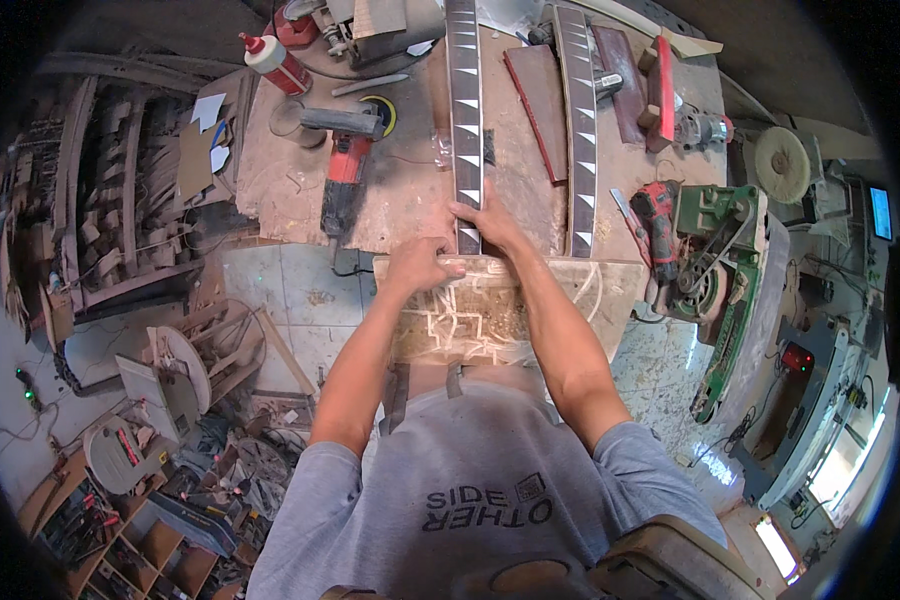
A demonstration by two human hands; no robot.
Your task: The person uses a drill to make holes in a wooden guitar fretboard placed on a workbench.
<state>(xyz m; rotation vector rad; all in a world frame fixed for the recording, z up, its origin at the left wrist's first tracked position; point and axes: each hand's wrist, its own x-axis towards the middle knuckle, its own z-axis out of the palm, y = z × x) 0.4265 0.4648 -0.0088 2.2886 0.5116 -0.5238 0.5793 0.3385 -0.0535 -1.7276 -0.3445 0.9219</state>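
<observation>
A long guitar neck (467, 130) with a dark fretboard and white triangular inlays lies lengthwise on the workbench, its near end by the front edge. My right hand (492, 228) closes on it close to that end, thumb across the top and the other fingers mostly hidden. At the neck's left side my left hand (425, 264) rests on the bench edge, thumb and fingers apart; whether it touches the neck is unclear. A second neck (580, 130) with similar inlays lies to the right.
A red and black power tool (346, 175) and a red-capped bottle (276, 64) stand left on the bench. Right of the necks are a reddish strip (535, 115), a red-faced block (660, 95) and another red tool (656, 215). A green belt machine (715, 280) stands beside the bench.
</observation>
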